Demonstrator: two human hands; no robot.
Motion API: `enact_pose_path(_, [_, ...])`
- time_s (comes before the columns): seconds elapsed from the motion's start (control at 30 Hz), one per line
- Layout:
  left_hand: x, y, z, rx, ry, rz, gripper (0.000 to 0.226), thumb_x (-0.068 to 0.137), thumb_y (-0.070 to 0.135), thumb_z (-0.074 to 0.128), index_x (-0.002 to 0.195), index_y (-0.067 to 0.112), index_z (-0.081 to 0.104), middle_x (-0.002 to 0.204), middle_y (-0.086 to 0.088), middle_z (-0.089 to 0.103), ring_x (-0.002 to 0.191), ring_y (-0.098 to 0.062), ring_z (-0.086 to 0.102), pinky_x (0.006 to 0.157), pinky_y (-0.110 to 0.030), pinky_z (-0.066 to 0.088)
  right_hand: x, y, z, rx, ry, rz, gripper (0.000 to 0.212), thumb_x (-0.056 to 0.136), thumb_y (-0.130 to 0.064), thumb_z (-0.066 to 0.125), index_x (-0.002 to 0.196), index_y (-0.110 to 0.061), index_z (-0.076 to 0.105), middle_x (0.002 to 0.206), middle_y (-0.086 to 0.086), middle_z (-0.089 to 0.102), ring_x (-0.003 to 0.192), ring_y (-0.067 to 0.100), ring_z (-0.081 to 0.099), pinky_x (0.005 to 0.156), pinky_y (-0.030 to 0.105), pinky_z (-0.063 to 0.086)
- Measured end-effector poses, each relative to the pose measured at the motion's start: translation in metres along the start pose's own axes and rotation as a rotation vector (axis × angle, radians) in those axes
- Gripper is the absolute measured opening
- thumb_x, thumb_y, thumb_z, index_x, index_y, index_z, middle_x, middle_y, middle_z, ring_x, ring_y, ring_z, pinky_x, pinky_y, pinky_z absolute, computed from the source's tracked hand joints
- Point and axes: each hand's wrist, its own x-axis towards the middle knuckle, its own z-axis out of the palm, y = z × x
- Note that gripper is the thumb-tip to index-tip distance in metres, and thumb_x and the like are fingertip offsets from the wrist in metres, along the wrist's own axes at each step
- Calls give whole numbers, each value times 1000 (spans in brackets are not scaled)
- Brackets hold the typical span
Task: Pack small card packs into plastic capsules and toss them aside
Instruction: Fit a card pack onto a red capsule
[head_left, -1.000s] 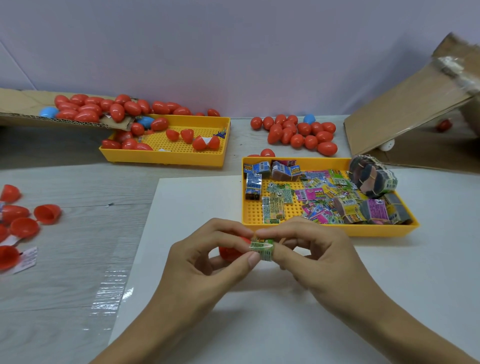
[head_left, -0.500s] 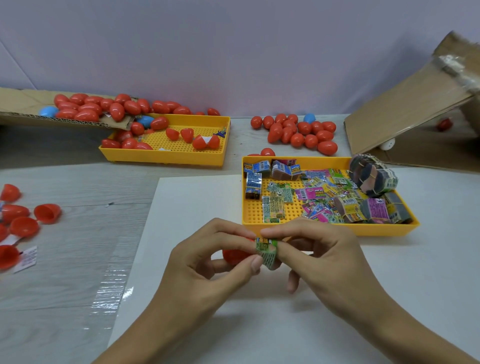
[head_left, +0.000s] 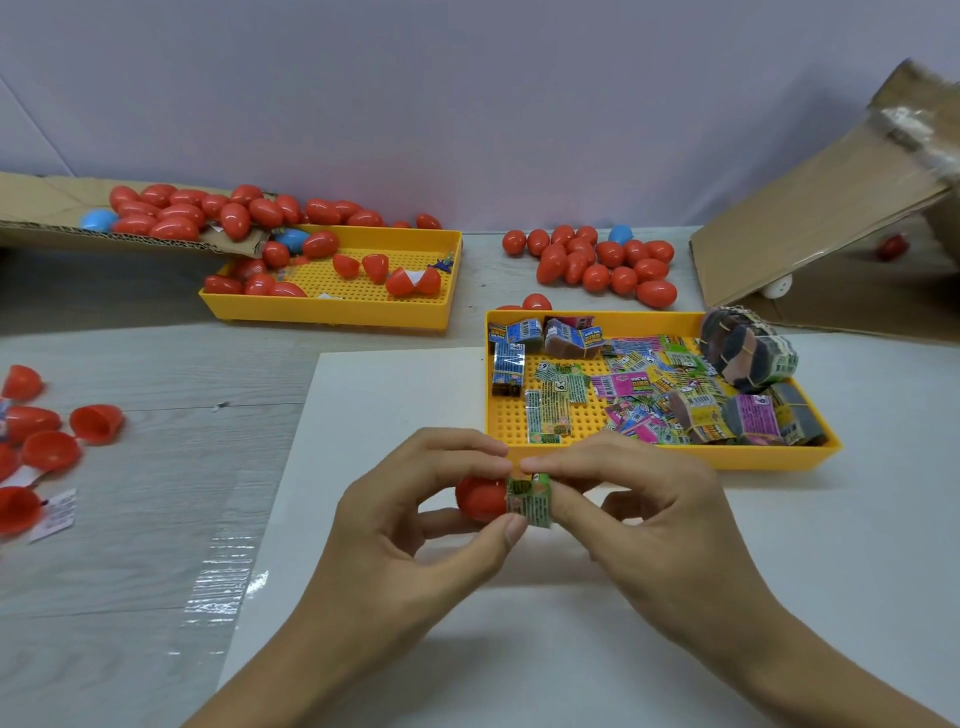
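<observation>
Holding a red capsule half (head_left: 480, 498) between its curled thumb and fingers, the left hand (head_left: 415, 525) is meeting the right hand (head_left: 644, 525) above a white sheet (head_left: 519, 649) lying on the grey table (head_left: 130, 571). The right hand is pinching a small green card pack (head_left: 530, 499) with its thumb and forefinger, and the pack is sitting right at the mouth of the capsule half, touching it; how far it is inside, I cannot tell. Just behind the hands, a yellow tray (head_left: 675, 460) is holding many loose card packs (head_left: 649, 395) in green, pink and blue, plus banded bundles (head_left: 748, 356) leaning on its far right corner. A 2nd yellow tray (head_left: 332, 314) is sitting farther back to the left, carrying several red capsules and a blue one. A flat cardboard piece (head_left: 41, 208) is overlapping that tray's far left corner and is bearing a heap of red capsules (head_left: 208, 210) with 1 blue one among them. Near the back wall, a cluster of closed capsules (head_left: 597, 262) is lying on the table, mostly red with 1 blue. At the left edge, open red halves (head_left: 52, 441) are lying scattered beside small paper slips (head_left: 54, 514). At the far right, a cardboard flap (head_left: 815, 208) is sloping down toward the table.
</observation>
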Motion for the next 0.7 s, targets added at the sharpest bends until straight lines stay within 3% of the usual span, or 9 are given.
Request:
enact_pose_path(0.13, [-1, 0, 0, -17, 38, -51, 38, 78, 17, 77, 114, 24, 69, 105, -4, 70, 100, -29, 69, 77, -28, 59, 0, 2, 1, -4, -9, -6, 17, 83, -17, 71, 93, -27, 79, 83, -10, 73, 76, 18, 68, 43, 42, 48])
enact_pose_path(0.3, [0, 1, -2, 17, -4, -26, 29, 80, 15, 76, 108, 19, 72, 105, -1, 71, 100, -27, 70, 76, -28, 59, 0, 2, 1, 14, -11, -19, 14, 85, -28, 69, 95, -33, 77, 82, -12, 71, 76, 18, 67, 43, 41, 48])
enact_pose_path(0.6, [-1, -3, -2, 10, 14, -17, 29, 81, 16, 75, 109, 20, 76, 105, 1, 67, 98, -27, 68, 73, -32, 61, 1, -1, -1, -23, -42, -10, 17, 83, -31, 64, 92, -29, 78, 80, -10, 71, 75, 15, 67, 44, 25, 44])
enact_pose_path(0.7, [-1, -3, -1, 23, 37, -12, 34, 80, 16, 74, 113, 25, 76, 106, 1, 63, 94, -25, 67, 75, -32, 61, 2, -1, -3, -1, -77, 45, 16, 82, -24, 68, 92, -30, 79, 82, -9, 71, 76, 18, 66, 42, 33, 47])
